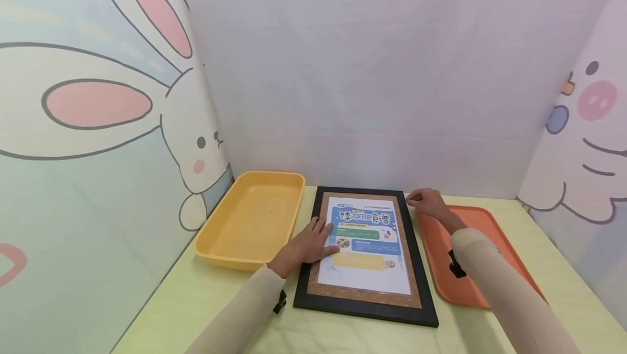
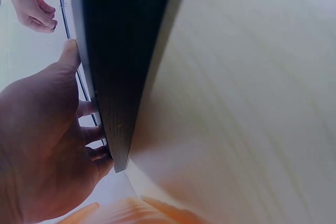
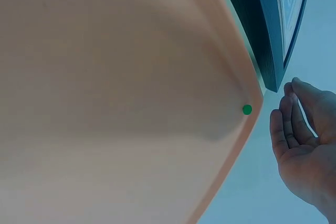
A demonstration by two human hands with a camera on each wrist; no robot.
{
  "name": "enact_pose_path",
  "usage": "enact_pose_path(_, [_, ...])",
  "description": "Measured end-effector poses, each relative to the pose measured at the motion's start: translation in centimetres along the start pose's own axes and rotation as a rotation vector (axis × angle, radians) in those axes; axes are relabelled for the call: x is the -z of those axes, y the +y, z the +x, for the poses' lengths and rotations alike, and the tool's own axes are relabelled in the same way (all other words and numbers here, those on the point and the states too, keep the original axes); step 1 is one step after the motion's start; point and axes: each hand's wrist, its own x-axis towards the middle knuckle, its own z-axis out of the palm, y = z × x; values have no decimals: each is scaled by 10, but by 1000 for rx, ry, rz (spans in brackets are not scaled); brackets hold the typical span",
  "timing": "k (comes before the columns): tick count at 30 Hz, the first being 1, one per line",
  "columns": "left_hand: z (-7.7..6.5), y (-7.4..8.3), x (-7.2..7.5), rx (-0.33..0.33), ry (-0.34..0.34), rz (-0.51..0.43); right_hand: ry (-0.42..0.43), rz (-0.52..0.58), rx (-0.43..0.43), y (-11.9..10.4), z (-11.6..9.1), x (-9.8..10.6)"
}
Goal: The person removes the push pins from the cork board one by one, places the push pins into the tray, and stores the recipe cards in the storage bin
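Note:
A corkboard (image 1: 318,288) with a black frame lies on the table, with a printed sheet of paper (image 1: 360,278) on its cork. My left hand (image 1: 312,242) rests with spread fingers on the paper's left side, its palm over the frame's left edge; the left wrist view shows that hand (image 2: 47,135) along the black frame (image 2: 123,66). My right hand (image 1: 428,201) hovers by the board's upper right corner. In the right wrist view the right hand's thumb and index finger (image 3: 304,90) meet at the tips; I cannot tell whether something small is pinched there.
A yellow tray (image 1: 215,258) stands left of the board. An orange tray (image 1: 443,288) lies on the right, under my right forearm, with a small round green thing (image 3: 247,109) in its corner. A white wall (image 1: 367,71) rises behind, and printed cartoon panels flank both sides.

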Motion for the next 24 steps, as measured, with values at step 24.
enact_pose_path(24, [6, -4, -13, 4, 2, 8, -44, -35, 88, 26, -21, 17])
